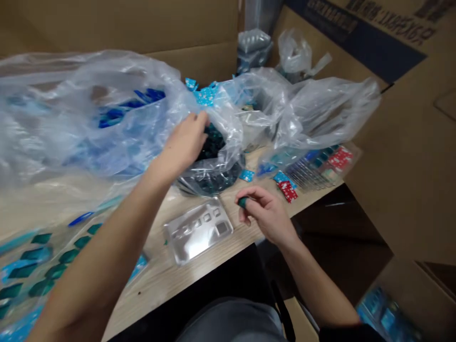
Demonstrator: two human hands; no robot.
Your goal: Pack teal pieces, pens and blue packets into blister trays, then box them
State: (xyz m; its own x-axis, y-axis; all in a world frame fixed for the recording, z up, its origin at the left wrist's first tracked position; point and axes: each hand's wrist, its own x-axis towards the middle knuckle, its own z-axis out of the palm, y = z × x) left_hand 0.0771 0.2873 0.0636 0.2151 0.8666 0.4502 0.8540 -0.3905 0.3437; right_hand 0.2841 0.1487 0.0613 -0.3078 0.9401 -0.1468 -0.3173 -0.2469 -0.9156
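Observation:
My left hand (190,135) reaches into an open clear plastic bag (233,137) of dark green pieces (213,142). Its fingertips are hidden among the pieces, so their grip does not show. Between thumb and fingers, my right hand (265,211) pinches a small dark green piece (242,202) just above the table's front edge. A clear moulded plastic tray (199,230) with small square recesses lies on the table between my two forearms.
Blue pieces (131,107) fill a large plastic bag (81,142) at left. Filled trays with green pieces (67,256) lie at lower left. Another filled clear pack (309,166), red packets (287,191) and blue packets (246,175) lie at right. Cardboard walls (409,142) enclose the back and right.

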